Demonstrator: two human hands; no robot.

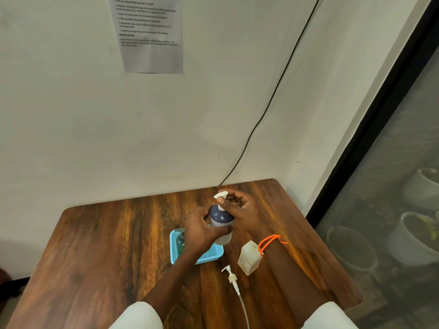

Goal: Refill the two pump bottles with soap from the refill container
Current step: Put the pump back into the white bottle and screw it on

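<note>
Two pump bottles (pixel 221 219) (pixel 180 242), one refill container (pixel 248 257), one basket (pixel 209 255).

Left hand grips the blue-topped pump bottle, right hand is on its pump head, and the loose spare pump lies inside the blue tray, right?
Not quite. In the head view the loose spare pump lies on the table, outside the blue tray. The rest holds.

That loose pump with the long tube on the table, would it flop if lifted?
Probably: the loose pump looks light, and its thin tube curves along the table, so it would likely bend and dangle. Lying sideways, it might roll slightly.
</note>
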